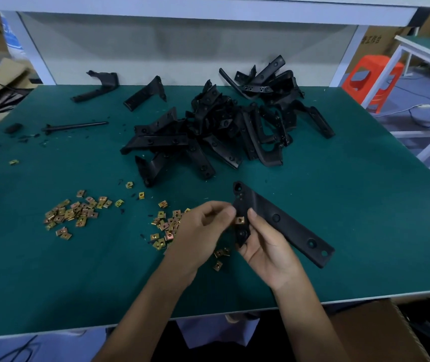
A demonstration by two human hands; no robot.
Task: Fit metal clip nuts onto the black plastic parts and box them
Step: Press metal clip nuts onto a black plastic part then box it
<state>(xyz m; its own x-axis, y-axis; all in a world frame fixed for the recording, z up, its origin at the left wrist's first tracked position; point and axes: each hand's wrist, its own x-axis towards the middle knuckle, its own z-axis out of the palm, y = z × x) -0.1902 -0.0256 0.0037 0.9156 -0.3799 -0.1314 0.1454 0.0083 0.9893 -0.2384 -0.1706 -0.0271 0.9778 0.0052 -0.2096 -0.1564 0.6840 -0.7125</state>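
You are working in dim, cool light with a blue-green cast. It falls from above: the shelf [208, 9] overhead shades the top of the back panel, and the pile of black parts [221, 126] throws only soft, short shadows on the bench [352, 205]. The black plastic swallows detail, so the pile reads as one dark mass, while the loose clip nuts [70, 214] give small brassy glints. Your left hand [198, 231] is smeared by motion blur, and its grip on the clip nut [239, 220] cannot be made out. Your right hand [268, 252] and the black part [294, 231] it holds are sharper. The wide lens bows the bench edges and the shelf, the corners go soft, and under the bench it is near black.
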